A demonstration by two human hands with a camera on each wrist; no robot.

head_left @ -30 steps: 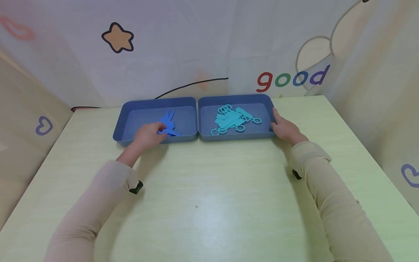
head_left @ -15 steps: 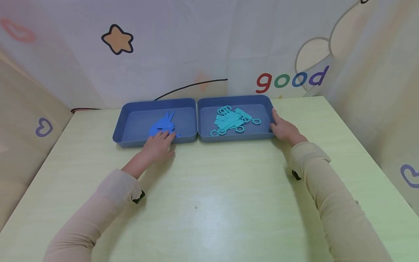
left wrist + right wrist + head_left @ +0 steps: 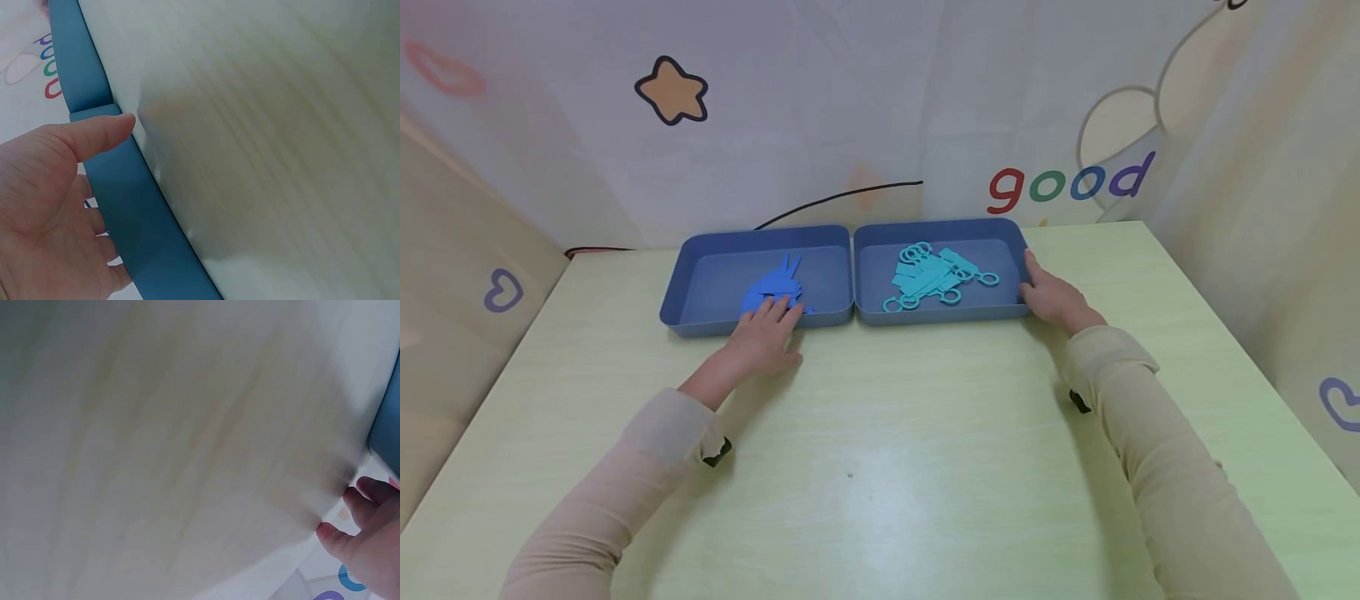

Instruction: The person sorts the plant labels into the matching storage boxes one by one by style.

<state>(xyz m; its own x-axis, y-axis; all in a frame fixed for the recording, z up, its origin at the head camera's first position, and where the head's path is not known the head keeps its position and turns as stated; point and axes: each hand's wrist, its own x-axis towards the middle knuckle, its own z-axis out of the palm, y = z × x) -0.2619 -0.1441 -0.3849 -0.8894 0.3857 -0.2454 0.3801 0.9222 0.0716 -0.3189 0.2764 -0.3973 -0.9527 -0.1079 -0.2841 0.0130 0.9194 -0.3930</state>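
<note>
In the head view, the left hand (image 3: 763, 337) reaches over the front rim of the left blue tray (image 3: 715, 267), fingers spread and straight beside a pile of flat blue pieces (image 3: 778, 282), some with pointed tips. The left wrist view shows its thumb held apart in front of the tray's outer wall (image 3: 147, 219). The right hand (image 3: 1054, 297) rests against the right end of the right blue tray (image 3: 940, 312), fingers extended along that wall. Inside that tray lie several flat turquoise pieces (image 3: 928, 273) with ring-shaped ends.
Both trays stand side by side at the back of a pale wooden table (image 3: 880, 433). A printed curtain (image 3: 850, 100) hangs right behind them, with more cloth on both sides. A tiny dark speck (image 3: 850, 475) lies near the front.
The left hand has drawn back from inside the left tray to its front rim and spread its fingers. The blue pieces now lie slightly differently. The right hand has stayed put.
</note>
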